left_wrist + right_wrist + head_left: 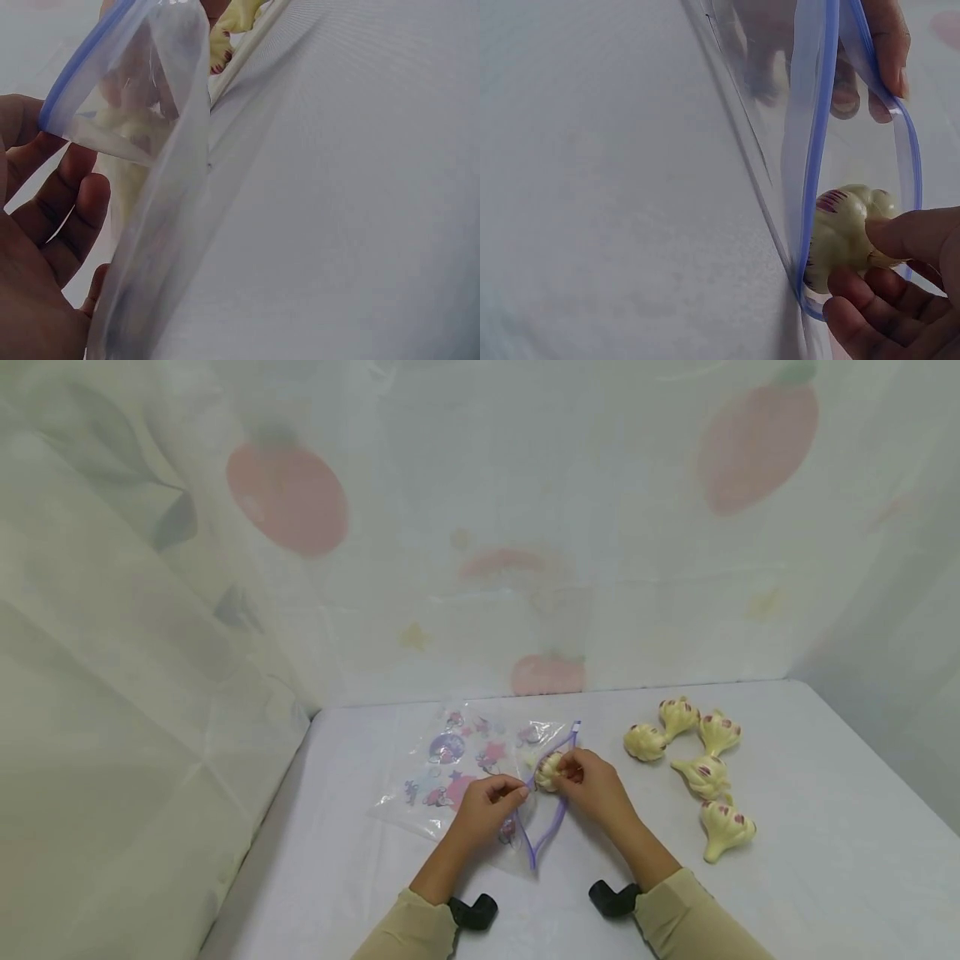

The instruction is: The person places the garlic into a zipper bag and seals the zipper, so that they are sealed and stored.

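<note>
A clear zip bag (420, 777) with cartoon prints and a purple zip edge lies on the table, its mouth spread toward the right. My left hand (483, 810) pinches the near side of that mouth; in the left wrist view the fingers (79, 202) curl at the blue-purple zip strip (71, 79). With the right hand (596, 789) I hold a garlic bulb (548, 772) at the bag's opening. The right wrist view shows this pale bulb (847, 232) with purple streaks between thumb and fingers, inside the loop of the zip edge.
Several more garlic bulbs lie loosely grouped to the right, among them one bulb (645, 742) nearest the bag and one (726, 831) closest to the front. A white cloth covers the table (825, 827). Behind it hangs a curtain (637, 568) with fruit prints.
</note>
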{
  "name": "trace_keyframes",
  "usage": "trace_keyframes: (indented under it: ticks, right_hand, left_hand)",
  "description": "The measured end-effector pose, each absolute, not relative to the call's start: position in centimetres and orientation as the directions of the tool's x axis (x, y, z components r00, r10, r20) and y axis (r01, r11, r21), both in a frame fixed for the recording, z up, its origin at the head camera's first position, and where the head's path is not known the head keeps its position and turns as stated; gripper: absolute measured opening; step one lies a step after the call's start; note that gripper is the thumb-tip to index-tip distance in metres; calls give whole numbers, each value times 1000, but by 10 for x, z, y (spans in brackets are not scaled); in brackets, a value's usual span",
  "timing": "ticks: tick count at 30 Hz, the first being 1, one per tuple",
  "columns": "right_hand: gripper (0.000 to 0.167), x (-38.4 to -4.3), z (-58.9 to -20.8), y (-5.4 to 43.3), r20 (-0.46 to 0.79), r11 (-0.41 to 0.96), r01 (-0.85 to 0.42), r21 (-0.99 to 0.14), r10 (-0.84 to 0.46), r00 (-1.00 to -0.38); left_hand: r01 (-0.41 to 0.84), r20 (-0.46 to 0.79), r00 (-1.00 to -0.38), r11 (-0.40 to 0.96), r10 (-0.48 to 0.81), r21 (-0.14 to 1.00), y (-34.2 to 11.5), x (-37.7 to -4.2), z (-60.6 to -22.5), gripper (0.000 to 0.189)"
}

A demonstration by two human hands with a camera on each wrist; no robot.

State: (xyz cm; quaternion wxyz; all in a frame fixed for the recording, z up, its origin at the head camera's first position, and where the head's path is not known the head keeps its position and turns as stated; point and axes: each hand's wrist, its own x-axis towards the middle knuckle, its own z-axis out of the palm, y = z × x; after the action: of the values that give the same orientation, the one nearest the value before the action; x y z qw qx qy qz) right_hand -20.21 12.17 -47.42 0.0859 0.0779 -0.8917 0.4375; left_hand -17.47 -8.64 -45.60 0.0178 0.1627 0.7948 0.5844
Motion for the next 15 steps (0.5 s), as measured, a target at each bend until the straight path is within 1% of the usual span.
trace_keyframes:
  ticks: [4,7,10,15]
  right_hand:
    - [21,-201,-475,121,213,551,-232,-801,-100,-972]
    - [29,-201,-476,122,219,523,-270,-808,-159,-963]
    - [39,-202,-477,122,210,522,-309,-795,-241,-948]
    - [56,-201,-478,123,155,549,-337,-765,-352,-923]
  left_hand:
    - [231,151,-945,263,289,937,-87,-175,-458,17]
    - [216,138,-947,257,290,942,-87,-176,-458,19]
    - [209,132,-950,259,284,943,-88,-176,-458,19]
    - [223,147,-948,261,281,939,-87,-177,-459,18]
